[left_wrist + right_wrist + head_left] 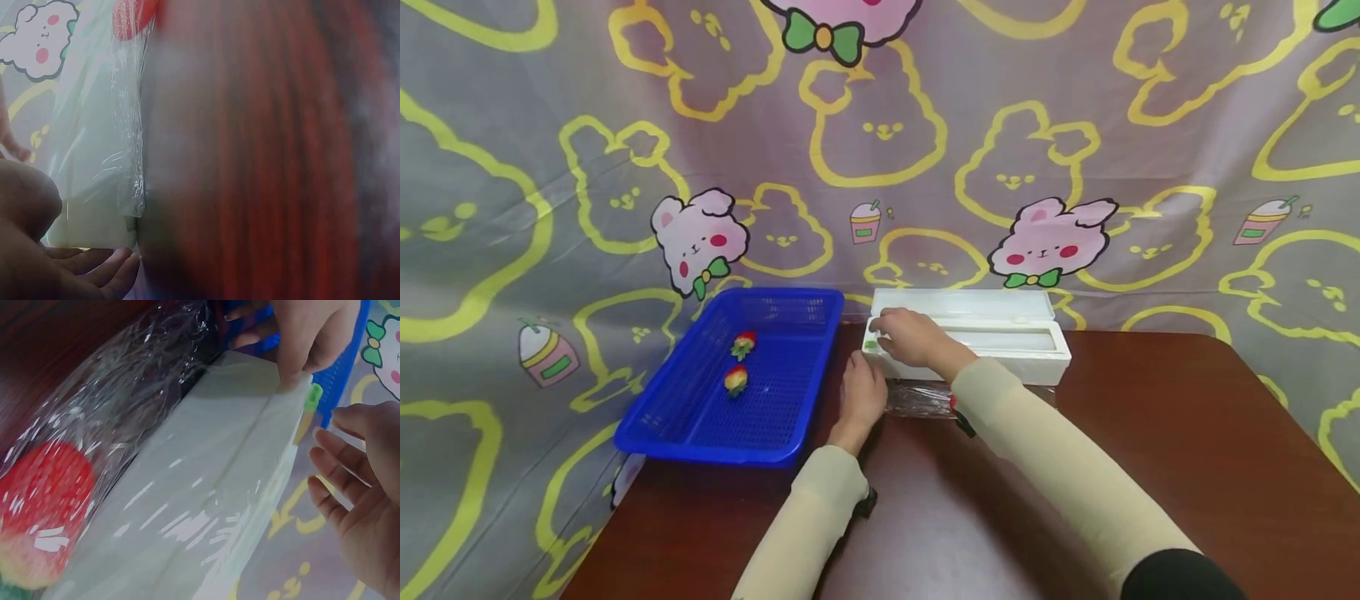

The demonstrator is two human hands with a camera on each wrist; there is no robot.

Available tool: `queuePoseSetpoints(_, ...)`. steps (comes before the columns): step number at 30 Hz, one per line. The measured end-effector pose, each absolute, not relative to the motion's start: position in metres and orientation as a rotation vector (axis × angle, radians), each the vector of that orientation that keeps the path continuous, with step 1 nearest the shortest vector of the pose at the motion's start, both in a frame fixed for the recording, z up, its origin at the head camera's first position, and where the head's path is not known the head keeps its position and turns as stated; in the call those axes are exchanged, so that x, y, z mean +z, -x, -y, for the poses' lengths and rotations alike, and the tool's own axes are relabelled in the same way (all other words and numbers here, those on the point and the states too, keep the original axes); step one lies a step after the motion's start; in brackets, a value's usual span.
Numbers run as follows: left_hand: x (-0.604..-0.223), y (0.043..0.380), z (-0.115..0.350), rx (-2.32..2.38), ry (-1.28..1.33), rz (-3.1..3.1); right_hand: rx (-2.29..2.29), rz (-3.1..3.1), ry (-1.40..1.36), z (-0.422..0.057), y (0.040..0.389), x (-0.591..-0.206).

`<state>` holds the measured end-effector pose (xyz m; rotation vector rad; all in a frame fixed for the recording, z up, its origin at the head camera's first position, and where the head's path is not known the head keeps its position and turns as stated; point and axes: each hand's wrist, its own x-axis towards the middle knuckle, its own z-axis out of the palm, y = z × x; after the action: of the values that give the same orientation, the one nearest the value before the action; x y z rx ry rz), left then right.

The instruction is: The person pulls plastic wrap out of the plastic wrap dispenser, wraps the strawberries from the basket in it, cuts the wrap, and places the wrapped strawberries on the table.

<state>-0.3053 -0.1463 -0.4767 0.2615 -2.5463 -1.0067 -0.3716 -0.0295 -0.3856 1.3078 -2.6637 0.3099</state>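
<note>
A long white cling film box [992, 367] stands at the back of the table with its lid [962, 303] raised. Clear film [921, 398] drapes down its front onto the table, covering a red strawberry [47, 512], which my right sleeve mostly hides in the head view. My left hand [862, 392] grips the box's left end, thumb and fingers at the corner. Just above that end, beside the small green slider [314, 397], hovers my right hand [913, 337]. Its fingers are loosely bent and spread, holding nothing in the right wrist view.
To the left sits a blue plastic basket [715, 454] with two strawberries in it, one [743, 343] behind the other [736, 381]. A patterned curtain [925, 167] hangs right behind the brown table [1150, 433].
</note>
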Motion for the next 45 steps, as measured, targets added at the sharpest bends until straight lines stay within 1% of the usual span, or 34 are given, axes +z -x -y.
queuePoseSetpoints(7,-0.471,0.303,0.144,-0.97,-0.21,2.566,0.316,2.596,-1.416,0.04,0.377,-0.386)
queuePoseSetpoints(15,-0.467,0.304,0.14,-0.988,-0.212,2.602,0.274,2.595,-1.506,0.039,0.378,-0.38)
queuePoseSetpoints(30,-0.471,0.304,0.132,-0.982,-0.178,2.616,0.191,2.672,-1.416,0.02,0.372,-0.382)
queuePoseSetpoints(39,-0.465,0.306,0.139,-0.97,-0.193,2.614,0.147,2.686,-1.414,-0.009,0.373,-0.38)
queuePoseSetpoints(45,-0.464,0.305,0.148,-1.006,-0.248,2.642,0.208,2.65,-1.435,-0.052,0.374,-0.387)
